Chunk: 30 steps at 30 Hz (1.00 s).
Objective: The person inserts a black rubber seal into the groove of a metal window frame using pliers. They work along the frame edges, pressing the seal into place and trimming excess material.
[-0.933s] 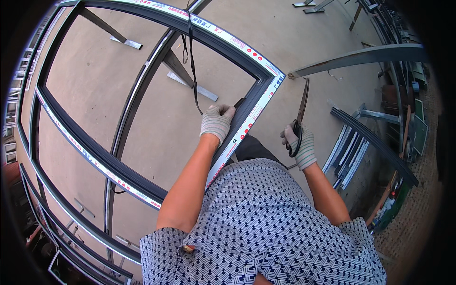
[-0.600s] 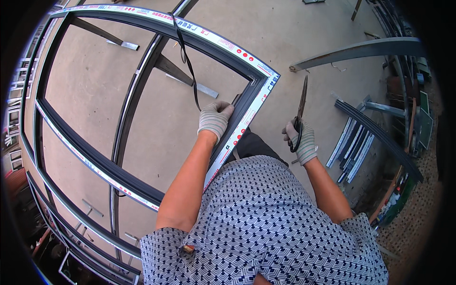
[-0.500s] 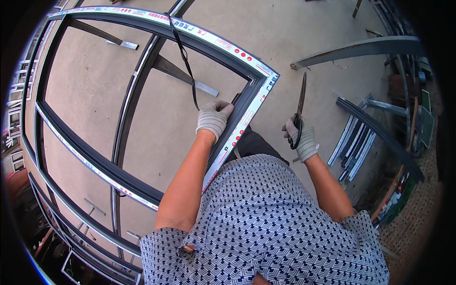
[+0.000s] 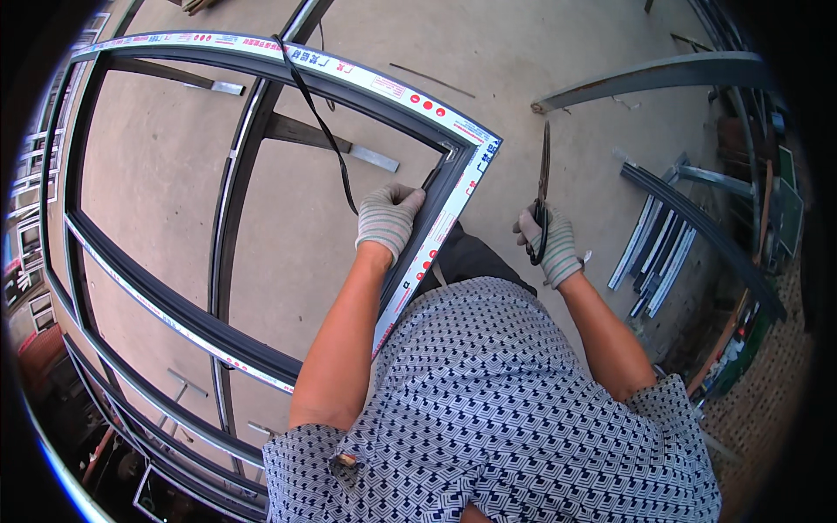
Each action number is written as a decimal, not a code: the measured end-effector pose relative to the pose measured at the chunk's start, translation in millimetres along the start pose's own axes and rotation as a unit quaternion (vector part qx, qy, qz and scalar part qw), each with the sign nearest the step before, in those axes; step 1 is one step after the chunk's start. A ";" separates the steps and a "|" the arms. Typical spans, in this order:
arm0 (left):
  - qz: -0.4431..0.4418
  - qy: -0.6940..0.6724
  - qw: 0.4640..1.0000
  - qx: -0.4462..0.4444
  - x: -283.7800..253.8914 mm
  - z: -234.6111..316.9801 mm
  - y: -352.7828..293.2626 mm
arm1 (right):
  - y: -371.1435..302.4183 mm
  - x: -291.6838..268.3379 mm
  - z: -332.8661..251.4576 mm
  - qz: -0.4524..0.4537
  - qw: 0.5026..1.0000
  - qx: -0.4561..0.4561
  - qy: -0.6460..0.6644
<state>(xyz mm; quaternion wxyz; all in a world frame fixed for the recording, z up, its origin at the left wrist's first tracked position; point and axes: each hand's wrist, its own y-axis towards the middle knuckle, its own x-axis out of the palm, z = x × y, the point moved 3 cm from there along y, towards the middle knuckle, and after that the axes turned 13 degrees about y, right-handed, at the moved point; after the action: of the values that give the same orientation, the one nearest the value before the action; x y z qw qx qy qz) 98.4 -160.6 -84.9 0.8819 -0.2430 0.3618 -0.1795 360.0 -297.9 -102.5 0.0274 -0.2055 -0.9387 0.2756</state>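
While gripping, two gloved hands: left hand (image 4: 389, 218) one black strip (image 4: 321, 122), right hand (image 4: 549, 244) one scissors (image 4: 543, 179).

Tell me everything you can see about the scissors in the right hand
The scissors are long and dark, metal by the look of them, with narrow blades that seem closed or nearly so, pointing up and away from the person over the concrete floor. The dark loop handles sit in the gloved right hand, fingers wrapped around them. The blades touch nothing else; they stand just right of the window frame corner, clear of the black rubber strip that the left hand presses there.
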 end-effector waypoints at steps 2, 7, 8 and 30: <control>0.006 0.002 1.000 0.005 1.2 0.3 0.2 | -0.9 -0.5 -1.4 -0.006 1.000 -0.005 -0.001; 0.026 0.010 0.999 0.015 5.9 -1.2 1.9 | -0.2 0.5 -1.0 -0.005 1.000 -0.004 0.008; 0.027 0.010 0.999 0.013 6.3 -1.2 1.9 | -1.4 1.5 -4.5 -0.003 1.000 0.000 0.011; 0.008 0.071 0.997 0.015 -3.3 -11.0 2.6 | -0.1 0.0 3.1 0.001 1.000 0.004 0.002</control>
<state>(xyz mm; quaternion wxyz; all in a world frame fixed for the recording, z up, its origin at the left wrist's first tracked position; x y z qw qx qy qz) 88.6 -160.1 -91.4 0.8590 -0.2131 0.4227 -0.1948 359.5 -299.6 -105.1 0.0301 -0.2067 -0.9373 0.2792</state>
